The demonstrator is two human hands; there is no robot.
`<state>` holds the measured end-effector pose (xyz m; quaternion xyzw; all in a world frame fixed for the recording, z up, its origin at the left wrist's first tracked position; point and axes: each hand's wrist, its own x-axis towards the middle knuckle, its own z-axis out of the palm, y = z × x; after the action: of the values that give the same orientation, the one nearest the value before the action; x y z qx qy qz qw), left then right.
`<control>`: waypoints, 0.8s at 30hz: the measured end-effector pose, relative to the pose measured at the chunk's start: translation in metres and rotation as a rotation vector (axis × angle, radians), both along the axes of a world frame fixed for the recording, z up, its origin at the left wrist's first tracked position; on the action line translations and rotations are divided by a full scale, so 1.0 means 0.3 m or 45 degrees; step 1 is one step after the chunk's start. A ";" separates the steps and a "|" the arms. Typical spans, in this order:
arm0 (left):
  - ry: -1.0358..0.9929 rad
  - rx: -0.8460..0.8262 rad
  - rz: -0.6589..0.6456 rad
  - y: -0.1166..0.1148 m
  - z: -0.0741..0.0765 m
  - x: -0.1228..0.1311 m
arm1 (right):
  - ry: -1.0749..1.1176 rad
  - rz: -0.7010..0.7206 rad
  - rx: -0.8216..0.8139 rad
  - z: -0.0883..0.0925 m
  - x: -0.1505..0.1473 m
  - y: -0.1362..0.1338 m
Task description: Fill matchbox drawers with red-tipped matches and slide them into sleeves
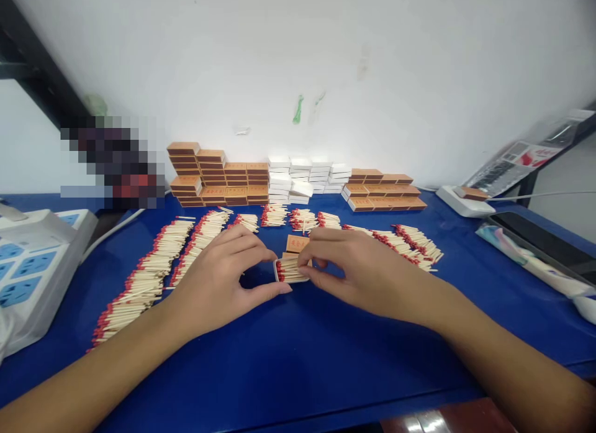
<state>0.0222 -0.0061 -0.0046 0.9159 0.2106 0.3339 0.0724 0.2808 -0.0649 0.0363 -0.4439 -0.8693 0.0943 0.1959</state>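
Note:
A small white matchbox tray (293, 279) full of red-tipped matches (287, 271) sits before me on the blue table. Thumb and index finger of my left hand (228, 265) close round its left end. My right hand (344, 259) pinches at the right end of the matches, its fingertips over the tray and partly hiding it. Just behind lies an orange matchbox sleeve (297, 243), half covered by my right fingers. Loose matches lie in long rows (139, 284) on the left and in smaller piles (410, 246) behind and to the right.
Orange matchboxes (223, 194) and white trays (298, 172) are stacked along the wall, with more orange boxes (384, 194) to the right. A power strip (41, 278) stands at far left. On the right are a white adapter (463, 200) and a dark phone-like slab (535, 240).

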 end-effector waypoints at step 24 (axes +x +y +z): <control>0.024 -0.009 0.027 0.015 0.000 -0.023 | -0.263 -0.379 -0.383 -0.041 0.277 0.174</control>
<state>0.0154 -0.0015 -0.0045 0.9165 0.2221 0.3253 0.0701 0.3640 -0.0128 0.0239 -0.5986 -0.7859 0.1470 0.0491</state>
